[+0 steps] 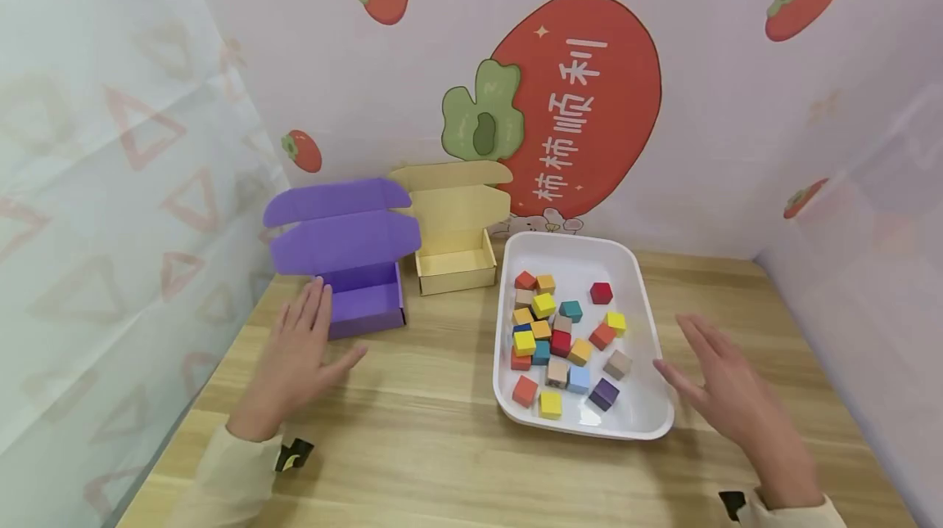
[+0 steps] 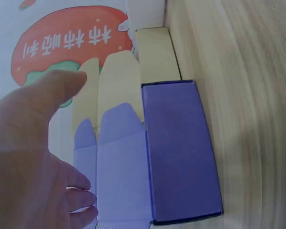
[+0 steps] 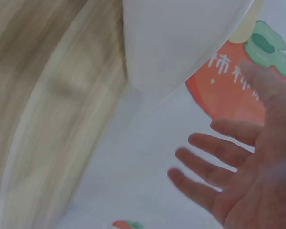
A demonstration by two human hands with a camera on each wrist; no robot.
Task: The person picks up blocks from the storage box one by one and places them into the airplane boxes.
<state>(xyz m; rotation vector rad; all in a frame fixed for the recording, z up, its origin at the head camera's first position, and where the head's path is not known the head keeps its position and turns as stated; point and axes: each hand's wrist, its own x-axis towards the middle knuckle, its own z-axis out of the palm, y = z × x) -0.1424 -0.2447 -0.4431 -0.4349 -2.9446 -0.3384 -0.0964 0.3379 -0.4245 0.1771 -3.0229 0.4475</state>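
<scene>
Nearest the camera, at the lower edge of the head view, we note 2 pale sleeves (image 1: 228,479), which lead to 2 bare hands set well apart above the counter (image 1: 427,446). We record no grip by either: the left hand (image 1: 293,368) has its fingers extended and its thumb held away, and the right hand (image 1: 737,393) is spread, with nothing held.

The white tray (image 1: 575,256) stands on the counter between the hands, its long axis running front to back. It carries loose cubes (image 1: 561,344) in several colours, most of them towards its left side. We judge the governing relation to be that of tray to right hand: the tray lies directly to that hand's left, its rim just beside the thumb. We cannot tell whether they touch. A bare-wood cube (image 1: 617,364) is the nearest to this hand.

The left hand is well apart from the tray and overlaps the near left part of the purple box (image 1: 368,325) in the head view; contact is not established. That box lies lengthwise across the counter, lid raised, with the pale yellow box (image 1: 457,278) beyond it to the right, also lid up.
</scene>
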